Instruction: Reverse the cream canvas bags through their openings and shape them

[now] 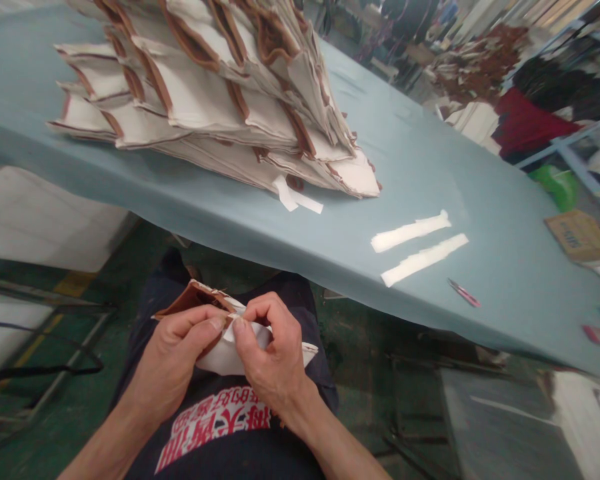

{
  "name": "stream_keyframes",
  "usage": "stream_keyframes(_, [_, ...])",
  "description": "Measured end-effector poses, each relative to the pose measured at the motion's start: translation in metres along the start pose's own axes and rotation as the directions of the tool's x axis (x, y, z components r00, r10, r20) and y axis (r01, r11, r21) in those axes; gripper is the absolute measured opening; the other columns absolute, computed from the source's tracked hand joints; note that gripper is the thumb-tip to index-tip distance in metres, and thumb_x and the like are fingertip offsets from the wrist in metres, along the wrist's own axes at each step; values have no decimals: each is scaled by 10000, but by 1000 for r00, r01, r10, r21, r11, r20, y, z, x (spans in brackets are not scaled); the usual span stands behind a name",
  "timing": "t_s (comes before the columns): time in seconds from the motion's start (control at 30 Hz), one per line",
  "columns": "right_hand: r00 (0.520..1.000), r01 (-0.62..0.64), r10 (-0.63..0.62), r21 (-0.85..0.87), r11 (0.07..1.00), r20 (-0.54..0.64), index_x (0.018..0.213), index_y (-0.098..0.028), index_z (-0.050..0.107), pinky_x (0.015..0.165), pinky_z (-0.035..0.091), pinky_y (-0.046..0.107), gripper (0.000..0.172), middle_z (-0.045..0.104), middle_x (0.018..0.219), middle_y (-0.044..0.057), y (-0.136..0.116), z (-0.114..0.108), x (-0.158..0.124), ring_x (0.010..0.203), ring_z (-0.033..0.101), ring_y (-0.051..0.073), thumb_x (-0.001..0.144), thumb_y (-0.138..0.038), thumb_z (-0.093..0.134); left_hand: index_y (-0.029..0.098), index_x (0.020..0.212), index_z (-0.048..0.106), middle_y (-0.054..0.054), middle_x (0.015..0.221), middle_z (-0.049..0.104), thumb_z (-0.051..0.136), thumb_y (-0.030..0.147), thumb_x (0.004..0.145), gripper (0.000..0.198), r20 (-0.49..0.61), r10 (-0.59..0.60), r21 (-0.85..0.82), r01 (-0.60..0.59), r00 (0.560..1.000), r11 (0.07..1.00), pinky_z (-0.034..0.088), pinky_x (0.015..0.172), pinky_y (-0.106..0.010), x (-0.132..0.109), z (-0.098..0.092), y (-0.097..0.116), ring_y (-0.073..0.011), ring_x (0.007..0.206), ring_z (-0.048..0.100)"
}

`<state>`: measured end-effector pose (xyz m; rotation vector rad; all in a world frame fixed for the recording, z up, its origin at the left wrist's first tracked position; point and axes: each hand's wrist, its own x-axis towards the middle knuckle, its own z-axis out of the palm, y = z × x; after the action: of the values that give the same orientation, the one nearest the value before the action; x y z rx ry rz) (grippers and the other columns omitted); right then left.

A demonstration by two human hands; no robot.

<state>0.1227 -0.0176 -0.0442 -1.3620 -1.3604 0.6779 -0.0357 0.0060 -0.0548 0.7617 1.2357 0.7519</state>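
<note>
Over my lap, a white sewn piece with a brown lining and edge lies between my two hands. My left hand pinches its upper edge with thumb and forefinger. Just to the right, my right hand is closed on a small white strip at the same edge. The fingertips of both hands nearly meet there. Part of the piece is hidden behind the hands.
A tall stack of white, brown-edged pieces stands on the blue-covered table. Beside it lie short white scraps, two long white strips and pink-handled snips. A cardboard box sits far right.
</note>
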Motion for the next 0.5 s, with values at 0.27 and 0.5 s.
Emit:
stream_keyframes(0.27, [999,4,-5,-10,1000,-45,806,-246,575,661,484,283,161,668,787,-12,2,5,-2,697,637,158,942,-200,648,170,688,862,-47,628,749,955,561,633,407,-8,-39,-36,39,999,999,472,526,-206,1,4,6,-149,567,583])
stream_keyframes(0.5, [999,-40,40,3,999,-25,804,-238,598,652,472,280,160,673,776,-15,4,6,-4,684,639,153,951,-228,661,173,688,872,-54,630,747,976,559,606,408,25,-66,-63,67,998,996,486,530,-209,1,3,9,-151,563,596])
